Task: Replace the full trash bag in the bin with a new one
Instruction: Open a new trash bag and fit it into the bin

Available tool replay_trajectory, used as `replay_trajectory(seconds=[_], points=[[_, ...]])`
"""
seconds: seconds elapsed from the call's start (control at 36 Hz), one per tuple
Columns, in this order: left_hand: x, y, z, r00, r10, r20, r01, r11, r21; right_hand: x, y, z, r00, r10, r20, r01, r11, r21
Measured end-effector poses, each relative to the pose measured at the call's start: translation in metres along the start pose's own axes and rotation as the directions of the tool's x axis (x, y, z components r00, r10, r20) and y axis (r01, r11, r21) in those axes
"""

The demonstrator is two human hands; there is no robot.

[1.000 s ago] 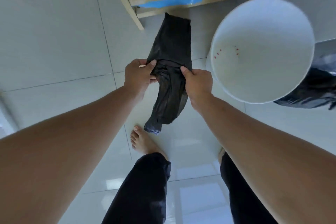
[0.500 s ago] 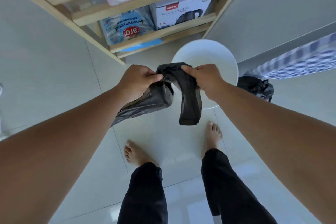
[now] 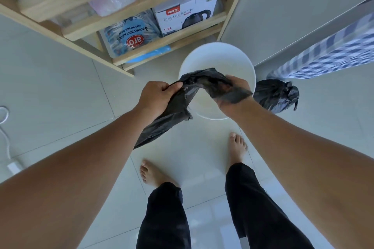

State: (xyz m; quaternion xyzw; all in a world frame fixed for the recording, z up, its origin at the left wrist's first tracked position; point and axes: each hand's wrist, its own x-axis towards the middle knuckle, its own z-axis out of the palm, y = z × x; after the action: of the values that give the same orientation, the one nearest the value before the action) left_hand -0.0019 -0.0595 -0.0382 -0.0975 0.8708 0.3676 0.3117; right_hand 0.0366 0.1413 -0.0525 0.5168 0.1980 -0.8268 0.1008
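- My left hand [image 3: 155, 97] is curled into a fist, fingers pinched together on one edge of the thin black plastic trash bag [image 3: 178, 105], gripping it near the bag's mouth.
- My right hand [image 3: 232, 93] grips the opposite edge; part of the film drapes over my knuckles and the back of the hand, so only the thumb and some fingers show, closed on the plastic.
- Between my two hands the bag's mouth is pulled partly apart, and a sagging strip of film spans the gap.
- The rest of the new bag hangs down and to the left under my left forearm, its loose end above the floor.
- The round white plastic bin [image 3: 216, 58] stands on the pale tiled floor [image 3: 60, 87] right under my hands; its inside looks bare and white.
- The bag's mouth is held over the bin's near half, not yet tucked around the rim.
- The full black trash bag with a knotted top [image 3: 275, 95] sits on the floor just beside the bin, on its right.
- A light wooden shelf unit [image 3: 141, 2] stands behind the bin, holding a white electric kettle box [image 3: 186, 16] and a blue-printed plastic sugar packet [image 3: 129, 36].
- A blue-and-white checked cloth [image 3: 334, 52] shows at the right edge.
- My bare feet, below black trousers, stand on the tiles near the bin.
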Motion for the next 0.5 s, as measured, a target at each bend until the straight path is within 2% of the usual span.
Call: replay_trajectory(seconds=[0.06, 0.11, 0.17, 0.28, 0.36, 0.42, 0.5], points=[[-0.002, 0.003, 0.001, 0.999, 0.010, 0.036, -0.009, 1.000, -0.028, -0.005, 0.000, -0.002, 0.995, -0.011, 0.103, 0.014, 1.000, -0.028], [-0.003, 0.005, 0.003, 0.996, 0.035, 0.086, -0.030, 0.998, -0.056, -0.011, 0.005, -0.004, 0.988, -0.005, 0.152, 0.035, 0.980, -0.196], [-0.004, 0.005, 0.006, 0.993, 0.043, 0.112, -0.033, 0.995, -0.096, -0.012, 0.010, -0.006, 0.988, 0.013, 0.153, 0.041, 0.938, -0.344], [-0.006, 0.008, 0.010, 0.996, 0.036, 0.075, -0.028, 0.994, -0.106, -0.013, 0.012, -0.005, 0.992, 0.081, 0.099, -0.033, 0.911, -0.411], [-0.007, 0.009, 0.012, 0.996, 0.027, 0.085, -0.018, 0.993, -0.113, -0.014, 0.013, -0.001, 0.989, 0.119, 0.094, -0.051, 0.846, -0.531], [-0.007, 0.008, 0.013, 0.993, 0.031, 0.113, -0.018, 0.994, -0.111, -0.014, 0.015, 0.003, 0.992, 0.092, 0.087, -0.018, 0.782, -0.624], [-0.008, 0.007, 0.015, 0.987, 0.044, 0.156, -0.026, 0.993, -0.116, -0.016, 0.018, 0.008, 0.998, -0.047, 0.048, 0.067, 0.654, -0.753]])
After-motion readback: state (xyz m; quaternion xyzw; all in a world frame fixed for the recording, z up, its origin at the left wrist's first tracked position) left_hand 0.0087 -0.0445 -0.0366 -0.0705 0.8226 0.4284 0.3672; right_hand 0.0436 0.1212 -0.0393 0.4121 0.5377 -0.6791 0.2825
